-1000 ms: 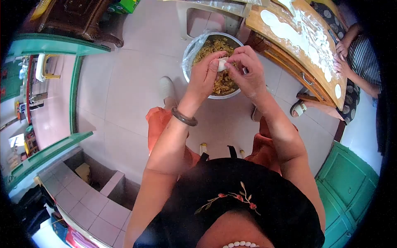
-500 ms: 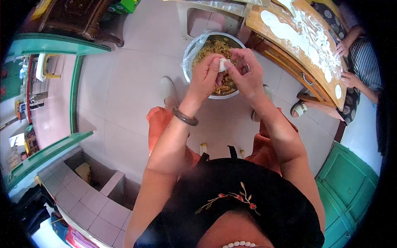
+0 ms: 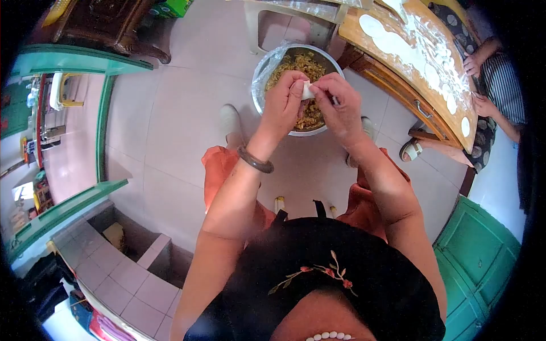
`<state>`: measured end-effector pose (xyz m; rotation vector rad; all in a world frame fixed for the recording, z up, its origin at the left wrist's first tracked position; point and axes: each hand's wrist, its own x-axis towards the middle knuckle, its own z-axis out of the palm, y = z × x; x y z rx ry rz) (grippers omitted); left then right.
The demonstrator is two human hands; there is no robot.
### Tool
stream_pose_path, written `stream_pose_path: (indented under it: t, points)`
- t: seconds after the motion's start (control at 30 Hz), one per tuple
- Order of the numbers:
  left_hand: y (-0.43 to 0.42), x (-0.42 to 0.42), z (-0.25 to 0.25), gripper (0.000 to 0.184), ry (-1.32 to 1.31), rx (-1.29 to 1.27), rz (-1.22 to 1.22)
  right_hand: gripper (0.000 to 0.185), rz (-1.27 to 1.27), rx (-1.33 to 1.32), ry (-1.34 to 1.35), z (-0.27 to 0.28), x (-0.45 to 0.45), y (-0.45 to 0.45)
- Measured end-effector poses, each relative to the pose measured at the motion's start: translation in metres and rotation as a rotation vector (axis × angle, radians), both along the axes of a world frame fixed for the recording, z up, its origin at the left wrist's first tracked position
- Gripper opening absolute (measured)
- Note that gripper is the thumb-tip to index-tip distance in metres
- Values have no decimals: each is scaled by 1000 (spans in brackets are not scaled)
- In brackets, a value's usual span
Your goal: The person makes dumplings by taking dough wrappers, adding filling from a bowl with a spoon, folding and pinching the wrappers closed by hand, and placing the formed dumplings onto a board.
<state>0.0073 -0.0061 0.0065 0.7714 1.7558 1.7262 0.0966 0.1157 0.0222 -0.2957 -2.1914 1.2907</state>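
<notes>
A small white dumpling sits between my two hands, its dough partly covered by fingers. My left hand cups it from the left, thumb against the dough. On the other side, my right hand pinches the dough edge between thumb and fingers. Below both hands is a metal bowl of chopped, yellow-brown filling, with clear plastic wrap over its left rim. Whether the dumpling is fully closed cannot be seen.
At upper right, a floured wooden board carries several round dough wrappers. Another person's hands rest by its far edge. A pale stool stands behind the bowl. Green doors and a tiled ledge flank me.
My right fingers have closed in on the dough edge, and the dumpling looks slightly more upright. The other person's lower hand has shifted a little at the board.
</notes>
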Motion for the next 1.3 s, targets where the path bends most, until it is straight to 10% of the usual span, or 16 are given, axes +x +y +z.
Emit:
stream_pose_path:
  t: [0.4,0.6,0.8,1.3]
  points:
    - [4,-5,-10,41,394,62,9,12,91,-102,-55,4,-3,7]
    - [-3,0,0,48,-354,58,-142,11,45,-159,-79,-2,0,11]
    - [3,3,-1,60,18,61,-143,15,48,-533,-255,2,1,12]
    - [-4,-4,-3,50,-361,-172,-197,21,48,-417,-277,-12,0,8]
